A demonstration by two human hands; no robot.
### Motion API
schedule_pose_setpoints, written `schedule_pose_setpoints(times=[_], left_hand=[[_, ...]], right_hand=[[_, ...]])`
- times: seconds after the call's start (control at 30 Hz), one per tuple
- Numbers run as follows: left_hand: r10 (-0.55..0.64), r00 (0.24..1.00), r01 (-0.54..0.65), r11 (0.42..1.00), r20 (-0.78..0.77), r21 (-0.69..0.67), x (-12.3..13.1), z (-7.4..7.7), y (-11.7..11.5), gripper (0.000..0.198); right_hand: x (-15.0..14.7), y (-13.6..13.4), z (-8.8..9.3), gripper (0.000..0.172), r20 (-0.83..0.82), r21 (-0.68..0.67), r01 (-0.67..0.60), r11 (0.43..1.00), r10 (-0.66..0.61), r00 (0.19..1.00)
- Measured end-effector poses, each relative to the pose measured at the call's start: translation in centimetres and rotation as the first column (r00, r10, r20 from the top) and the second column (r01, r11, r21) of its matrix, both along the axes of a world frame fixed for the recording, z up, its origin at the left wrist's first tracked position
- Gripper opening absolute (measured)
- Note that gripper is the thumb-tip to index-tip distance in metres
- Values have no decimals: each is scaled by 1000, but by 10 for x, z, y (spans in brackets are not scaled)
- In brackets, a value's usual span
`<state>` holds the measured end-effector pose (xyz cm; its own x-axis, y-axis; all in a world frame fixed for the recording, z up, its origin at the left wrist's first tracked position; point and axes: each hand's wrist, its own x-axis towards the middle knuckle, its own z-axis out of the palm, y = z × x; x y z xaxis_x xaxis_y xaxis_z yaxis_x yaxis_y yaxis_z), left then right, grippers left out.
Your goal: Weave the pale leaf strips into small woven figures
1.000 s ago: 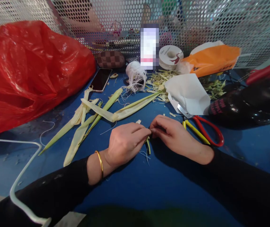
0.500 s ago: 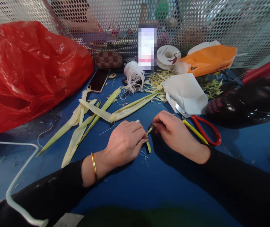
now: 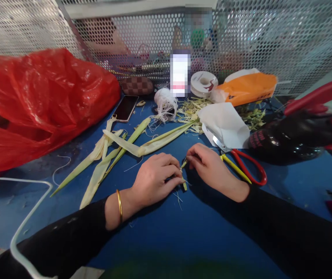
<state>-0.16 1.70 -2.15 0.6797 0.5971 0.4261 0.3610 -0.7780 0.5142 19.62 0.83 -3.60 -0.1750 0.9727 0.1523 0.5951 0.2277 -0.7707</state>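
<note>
A small twisted piece of corn husk (image 3: 184, 186) lies between my two hands, just above the blue tabletop. My left hand (image 3: 157, 175), with a gold bangle at the wrist, curls over it, thumb and fingertips closed at its middle. A fine white thread shows at those fingertips. From the other side my right hand (image 3: 203, 159) pinches the upper end of the piece. The fingers partly hide it. Loose thread ends (image 3: 178, 200) lie just below. Several long pale-green corn husks (image 3: 125, 146) are spread to the left.
Behind stand a thread ball (image 3: 163, 97), a ribbon spool (image 3: 203, 84) and a lit phone (image 3: 180, 73). Red-handled scissors (image 3: 260, 170) lie right, beside white paper (image 3: 224, 122) and a dark bottle (image 3: 282, 143). A red plastic bag (image 3: 46, 104) and a white bent rod (image 3: 28, 221) occupy the left.
The view has tilted up a little, so things sit lower. My left thumb and fingers have shifted at the husk piece; my right hand keeps its pinch.
</note>
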Motion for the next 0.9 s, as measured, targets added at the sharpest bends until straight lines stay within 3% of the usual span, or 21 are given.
schedule_pose_setpoints(times=[0.1, 0.17, 0.23, 0.3, 0.37, 0.47, 0.63, 0.8, 0.9], left_hand=[[61, 976, -51, 997, 208, -52, -5, 4, 0, 33], [169, 951, -137, 981, 258, -139, -8, 7, 1, 36], [320, 934, -285, 935, 156, -212, -8, 7, 4, 27], [352, 936, -344, 899, -21, -269, -6, 6, 6, 15], [306, 948, -317, 868, -91, -383, -3, 5, 7, 16], [266, 962, -248, 765, -58, -594, 2, 8, 5, 12], [274, 962, -170, 637, 14, -752, 13, 25, -6, 15], [356, 928, -115, 549, 108, -828, 17, 37, -11, 20], [395, 907, -102, 538, 143, -837, 10, 36, -9, 22]], right_hand=[[0, 3, -3, 14, -46, -32, 18, 999, -20, 999], [0, 5, -5, 14, -51, -15, 20, 1000, -21, 998], [-1, 5, -6, 14, -57, 6, 22, 1000, -22, 998], [-2, 5, -7, 14, -65, 27, 23, 999, -21, 998], [-3, 4, -6, 15, -78, 45, 18, 999, -14, 997], [-7, -1, 3, 15, -89, 89, 2, 996, 6, 996], [-12, -13, 27, 16, -39, 182, 31, 983, -25, 999], [8, -17, 40, 14, 130, 248, 149, 957, -185, 974], [35, -22, 35, 5, 309, 286, 250, 925, -336, 890]])
